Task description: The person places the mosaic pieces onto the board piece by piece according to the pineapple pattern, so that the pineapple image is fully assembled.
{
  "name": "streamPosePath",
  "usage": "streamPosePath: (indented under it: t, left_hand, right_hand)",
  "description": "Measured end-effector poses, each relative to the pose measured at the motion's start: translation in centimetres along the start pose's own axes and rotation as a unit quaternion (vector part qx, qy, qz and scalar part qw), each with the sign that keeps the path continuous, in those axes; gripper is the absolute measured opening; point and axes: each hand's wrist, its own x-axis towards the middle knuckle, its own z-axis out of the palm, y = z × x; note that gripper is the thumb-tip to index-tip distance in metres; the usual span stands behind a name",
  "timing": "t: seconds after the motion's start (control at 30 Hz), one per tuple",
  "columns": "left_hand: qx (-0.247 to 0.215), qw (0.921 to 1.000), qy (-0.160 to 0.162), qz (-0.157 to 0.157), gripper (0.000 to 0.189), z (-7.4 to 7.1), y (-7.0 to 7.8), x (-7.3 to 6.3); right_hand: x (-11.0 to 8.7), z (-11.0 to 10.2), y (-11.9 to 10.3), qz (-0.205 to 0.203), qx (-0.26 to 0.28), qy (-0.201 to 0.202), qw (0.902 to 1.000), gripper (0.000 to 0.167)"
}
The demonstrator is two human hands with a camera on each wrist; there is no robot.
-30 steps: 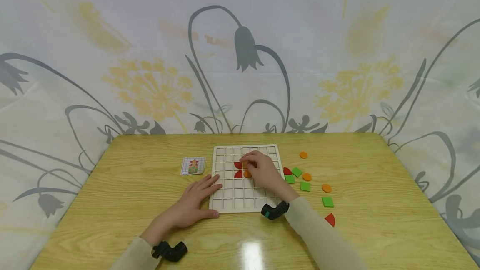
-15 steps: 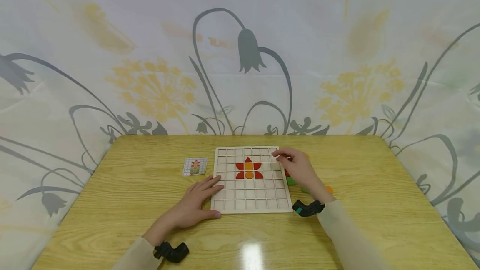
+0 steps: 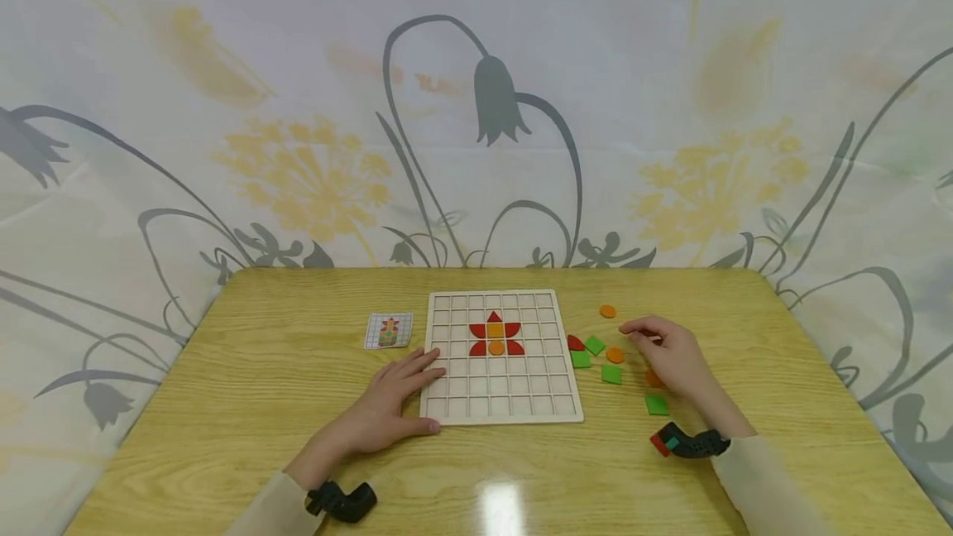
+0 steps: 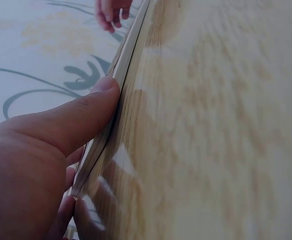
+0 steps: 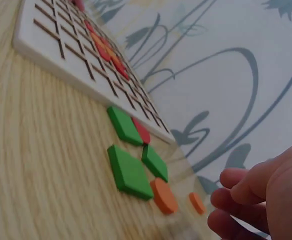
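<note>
A white grid board (image 3: 462,408) lies on the table. On it, red tiles (image 3: 514,347) surround an orange square (image 3: 495,330) and an orange disc (image 3: 496,347). My left hand (image 3: 395,408) rests at the board's left side, fingers extended over the rim; in the left wrist view its thumb (image 4: 81,117) lies along the edge. My right hand (image 3: 673,358) hovers right of the board, fingers loosely bent, with no tile showing between them in the right wrist view. Nearby lie orange discs (image 3: 615,355) and green squares (image 3: 611,374). The hand partly hides another orange disc (image 3: 653,378).
A small card (image 3: 389,330) printed with a coloured grid pattern lies left of the board. A red tile (image 3: 576,343) sits by the board's right edge; another red tile (image 3: 658,444) is partly behind the right wrist camera. Behind the table (image 3: 298,288) hangs a flower-printed cloth (image 3: 476,189).
My right hand has moved off the board and rightward to beside the loose tiles, uncovering the red and orange pattern. The left hand has stayed at the board's edge.
</note>
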Motion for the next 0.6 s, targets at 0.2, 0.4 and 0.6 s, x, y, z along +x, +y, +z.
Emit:
streamPosePath:
  t: [0.2, 0.4, 0.6]
  left_hand:
    - [0.000, 1.0000, -0.002, 0.001, 0.072, -0.1, 0.1, 0.0]
    - [0.004, 1.0000, -0.003, -0.003, 0.071, -0.2, 0.3, 0.0]
    - [0.004, 1.0000, 0.001, -0.005, 0.072, -0.1, 0.2, 0.1]
  right_hand:
    - [-1.4, -1.3, 1.7, 0.017, -0.010, -0.043, 0.9989, 0.019]
    - [-1.9, -2.0, 2.4, 0.031, 0.042, -0.102, 0.9934, 0.021]
    - [-1.5, -2.3, 2.9, 0.016, 0.081, -0.141, 0.9866, 0.029]
